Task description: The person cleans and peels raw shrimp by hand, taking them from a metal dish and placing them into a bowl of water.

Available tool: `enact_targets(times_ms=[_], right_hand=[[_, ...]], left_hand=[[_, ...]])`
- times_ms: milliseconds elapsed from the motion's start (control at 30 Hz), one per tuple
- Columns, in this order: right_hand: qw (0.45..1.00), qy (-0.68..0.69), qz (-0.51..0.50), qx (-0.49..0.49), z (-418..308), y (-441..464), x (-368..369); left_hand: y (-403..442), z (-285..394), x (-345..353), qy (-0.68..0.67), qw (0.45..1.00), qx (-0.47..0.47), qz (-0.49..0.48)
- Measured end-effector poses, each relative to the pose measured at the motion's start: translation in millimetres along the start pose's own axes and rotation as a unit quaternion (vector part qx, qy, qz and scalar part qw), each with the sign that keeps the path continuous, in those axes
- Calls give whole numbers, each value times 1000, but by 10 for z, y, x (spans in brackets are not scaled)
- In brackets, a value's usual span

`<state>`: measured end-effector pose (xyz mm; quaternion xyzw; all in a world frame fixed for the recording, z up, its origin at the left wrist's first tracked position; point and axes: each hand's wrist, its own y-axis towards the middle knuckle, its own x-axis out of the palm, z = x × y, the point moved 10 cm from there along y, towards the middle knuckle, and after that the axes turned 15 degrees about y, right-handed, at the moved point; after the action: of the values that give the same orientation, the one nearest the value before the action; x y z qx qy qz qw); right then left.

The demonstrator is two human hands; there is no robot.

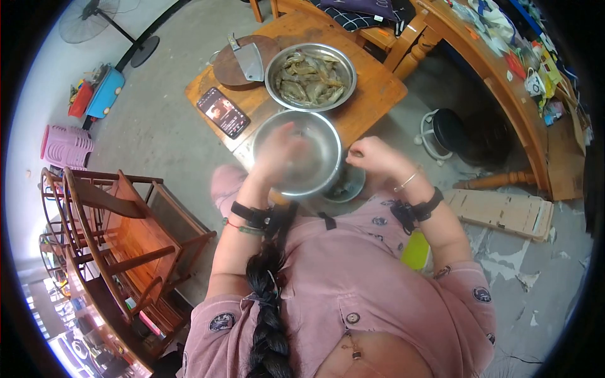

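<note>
My left hand (282,151), smeared by motion, is over the near steel bowl (324,160); whether it holds anything cannot be made out. Just right of that bowl's rim, my right hand (375,155) is closed with its fingertips pinched together; what they hold, if anything, is too small to tell. Below the right hand sits a smaller bowl (356,189), partly hidden, with some dark bits in it. A steel basin (351,70) full of raw shrimp (310,79) stands behind the near bowl.
On the low wooden table (378,94) are a round chopping board (230,66) with a cleaver (249,62) and a lit phone (223,112). A black stool (450,129) and larger table stand right. Wooden chairs (135,220) are at left, a fan (101,22) farther back.
</note>
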<state>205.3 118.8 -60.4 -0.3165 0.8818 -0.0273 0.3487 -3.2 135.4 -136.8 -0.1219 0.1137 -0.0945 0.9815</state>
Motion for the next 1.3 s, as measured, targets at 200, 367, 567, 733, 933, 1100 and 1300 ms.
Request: enact_targets(times_ms=[200,367,567,733,933,1100,1300], right_hand=[[996,-71,1,46,373,-77,179],[991,-118,41,55,-101,-87,-62],[926,26,174,-333,-1005,-55,-139],[941,38,64,-331,-1004,144,185],[939,16,95,-329,-898,200,173],[942,-1,132,-307,-961,128,65],[935,-101,122,-317,-1026,90,150]], left_hand=[[-184,188,191,17,996,9,-87],[-120,84,168,138,987,17,-82],[-99,130,176,90,994,26,-57],[-124,225,181,108,992,56,-34],[-155,210,217,88,994,38,-52],[-273,400,368,245,940,231,-61],[-283,480,395,243,943,226,-32]])
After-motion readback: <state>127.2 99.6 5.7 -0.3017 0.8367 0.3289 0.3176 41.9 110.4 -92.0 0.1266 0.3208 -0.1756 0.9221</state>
